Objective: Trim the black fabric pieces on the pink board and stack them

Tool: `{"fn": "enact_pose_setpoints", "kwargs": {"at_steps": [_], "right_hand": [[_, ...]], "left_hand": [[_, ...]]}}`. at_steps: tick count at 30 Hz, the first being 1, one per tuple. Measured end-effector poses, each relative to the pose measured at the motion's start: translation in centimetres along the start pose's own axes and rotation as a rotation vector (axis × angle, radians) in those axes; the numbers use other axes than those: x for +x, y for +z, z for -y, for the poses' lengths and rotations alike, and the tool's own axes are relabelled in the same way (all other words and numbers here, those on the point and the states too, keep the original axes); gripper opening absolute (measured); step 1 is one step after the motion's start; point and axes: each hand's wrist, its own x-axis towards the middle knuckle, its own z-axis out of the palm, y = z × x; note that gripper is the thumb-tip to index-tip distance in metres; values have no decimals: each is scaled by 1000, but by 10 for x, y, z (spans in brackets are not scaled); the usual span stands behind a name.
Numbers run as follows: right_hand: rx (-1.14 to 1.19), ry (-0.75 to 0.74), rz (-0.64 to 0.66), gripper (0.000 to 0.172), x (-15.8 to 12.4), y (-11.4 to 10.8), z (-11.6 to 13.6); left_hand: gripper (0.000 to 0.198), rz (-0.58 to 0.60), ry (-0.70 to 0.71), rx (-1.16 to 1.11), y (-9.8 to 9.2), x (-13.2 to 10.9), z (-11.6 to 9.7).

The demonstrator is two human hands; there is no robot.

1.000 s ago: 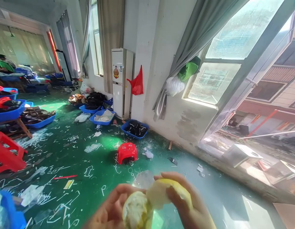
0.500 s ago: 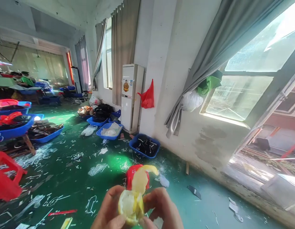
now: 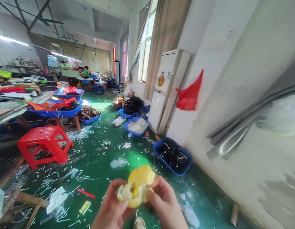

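Observation:
A partly peeled yellow citrus fruit [image 3: 135,187] sits low in the middle of the view, gripped from both sides. My left hand [image 3: 113,208] pinches its left side with the thumb on the pale peeled part. My right hand [image 3: 165,203] holds the right side, fingers curled on the yellow rind. The peel is torn open at the centre, showing white pith and flesh. Below the hands lies the green floor [image 3: 101,159].
A red plastic stool [image 3: 43,143] stands at left by a low bench with blue trays [image 3: 58,112]. More blue trays [image 3: 173,156] line the white wall by a white standing air conditioner [image 3: 167,86]. White scraps litter the floor. People sit far back.
The view has swung left, away from the open window. The loose strip of peel that stood up from the fruit is down, and both hands stay closed on the fruit.

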Motion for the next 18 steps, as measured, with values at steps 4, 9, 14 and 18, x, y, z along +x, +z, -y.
{"fn": "enact_pose_setpoints", "kwargs": {"at_steps": [4,9,14,18], "right_hand": [[65,160,159,36,57,-11,11],[-205,-49,199,42,109,-12,7],[-379,-138,112,33,153,2,-6],[-292,-33,114,34,189,23,-17]], "left_hand": [[43,-56,42,-42,20,42,-7],[43,-123,138,6,27,81,-8],[37,-164,201,74,25,113,-14],[41,-190,172,7,17,141,-29]]}}
